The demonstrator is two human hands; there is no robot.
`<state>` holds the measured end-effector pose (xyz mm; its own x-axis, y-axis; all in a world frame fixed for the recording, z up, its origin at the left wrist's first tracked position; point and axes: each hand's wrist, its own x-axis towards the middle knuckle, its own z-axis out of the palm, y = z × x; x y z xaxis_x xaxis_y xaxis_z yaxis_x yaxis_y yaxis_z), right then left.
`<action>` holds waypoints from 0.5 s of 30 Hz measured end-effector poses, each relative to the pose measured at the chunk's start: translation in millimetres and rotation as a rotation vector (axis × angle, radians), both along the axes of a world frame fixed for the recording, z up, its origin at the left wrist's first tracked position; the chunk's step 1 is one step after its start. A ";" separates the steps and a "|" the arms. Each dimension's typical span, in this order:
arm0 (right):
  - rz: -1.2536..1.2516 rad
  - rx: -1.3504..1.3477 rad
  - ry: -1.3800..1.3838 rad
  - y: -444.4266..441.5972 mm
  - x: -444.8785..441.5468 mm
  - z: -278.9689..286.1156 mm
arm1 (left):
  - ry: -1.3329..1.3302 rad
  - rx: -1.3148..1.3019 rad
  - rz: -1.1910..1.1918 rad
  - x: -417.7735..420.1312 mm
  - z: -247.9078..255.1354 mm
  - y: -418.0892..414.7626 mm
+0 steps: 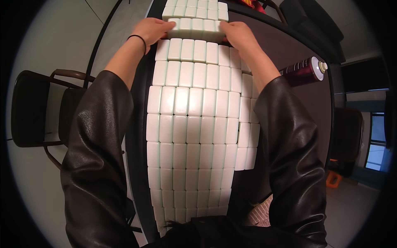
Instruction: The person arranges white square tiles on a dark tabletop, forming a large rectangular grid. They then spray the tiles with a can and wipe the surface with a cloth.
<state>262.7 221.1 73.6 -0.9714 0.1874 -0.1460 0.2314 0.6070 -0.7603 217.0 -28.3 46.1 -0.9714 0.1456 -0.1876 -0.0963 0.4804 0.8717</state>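
Many white mahjong tiles [194, 124] with pale green edges lie in close rows on a dark table. At the far end, my left hand [152, 30] and my right hand [240, 34] pinch the two ends of a row of tiles [197, 26] between them. That row appears raised above the tabletop, with a dark gap on its near side. Just beyond it stand more tile rows [195, 11]. A black band circles my left wrist. The undersides of the held tiles are hidden.
A dark red spray can [302, 72] with a white top lies on its side on the table [310, 105], right of my right forearm. A striped cloth [261, 212] shows at the lower right. Chairs [31, 108] stand left and right; an orange stool [333, 179] is at the right.
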 end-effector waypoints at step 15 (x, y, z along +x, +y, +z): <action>-0.101 -0.052 -0.005 81.2 21.0 -4.2 | -0.086 -0.017 -0.219 5.6 28.2 82.4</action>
